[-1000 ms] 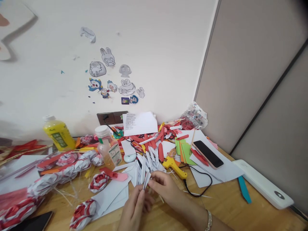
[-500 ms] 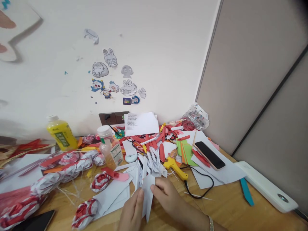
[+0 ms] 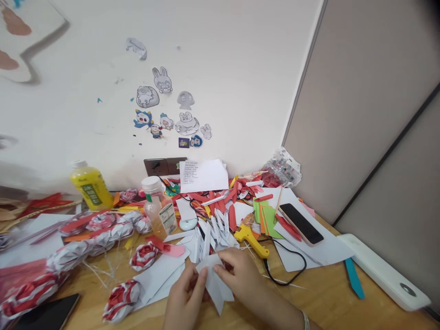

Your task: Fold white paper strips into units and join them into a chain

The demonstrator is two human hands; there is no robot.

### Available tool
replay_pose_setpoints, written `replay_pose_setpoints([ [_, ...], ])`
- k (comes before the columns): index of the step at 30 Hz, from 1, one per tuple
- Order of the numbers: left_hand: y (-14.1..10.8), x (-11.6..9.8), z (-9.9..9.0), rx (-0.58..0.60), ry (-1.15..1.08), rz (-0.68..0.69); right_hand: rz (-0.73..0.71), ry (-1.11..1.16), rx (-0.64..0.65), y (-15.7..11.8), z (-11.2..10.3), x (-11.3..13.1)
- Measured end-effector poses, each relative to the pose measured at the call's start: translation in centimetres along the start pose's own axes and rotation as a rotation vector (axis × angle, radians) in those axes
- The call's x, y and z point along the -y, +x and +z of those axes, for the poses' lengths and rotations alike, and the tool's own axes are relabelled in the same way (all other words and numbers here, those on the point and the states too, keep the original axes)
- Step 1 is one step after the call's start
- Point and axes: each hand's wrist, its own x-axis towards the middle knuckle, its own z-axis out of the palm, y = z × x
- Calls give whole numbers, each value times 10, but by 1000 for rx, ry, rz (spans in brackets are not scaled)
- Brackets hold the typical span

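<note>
Between my two hands is a folded piece of white paper (image 3: 216, 288), its lower end split into two points. My left hand (image 3: 187, 293) pinches its left edge, thumb on top. My right hand (image 3: 239, 277) grips the upper right part, thumb on the near face and fingers behind. Just beyond lies a pile of folded white paper strips (image 3: 216, 231). Left of my hands are flat white sheets (image 3: 160, 277) and two red-and-white rolled paper flowers (image 3: 121, 300). A yellow hot glue gun (image 3: 252, 240) lies to the right with its black cord.
A yellow drink bottle (image 3: 92, 188) and a clear jar (image 3: 160, 211) stand at the back left. A phone (image 3: 301, 223) lies on white sheets at right, near a long white device (image 3: 385, 275) and a teal strip (image 3: 354, 278). Red paper scraps (image 3: 220, 201) heap against the wall.
The paper has been opened out and now shows two spread flaps at its lower end, where it was a narrow folded strip. The view has shifted slightly.
</note>
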Motion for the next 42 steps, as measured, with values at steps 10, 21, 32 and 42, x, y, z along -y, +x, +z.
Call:
replay_pose_setpoints([
  [10,7,3,-4,30,-56,-70,52,340,27,-2,7,-3],
  [21,3,-1,4,62,-300,-167,19,372,4,-1,14,-13],
  [32,8,6,2,175,-233,-124,-134,254,-71,0,6,-10],
  [42,5,2,3,157,-199,-133,24,221,41,4,2,-13],
])
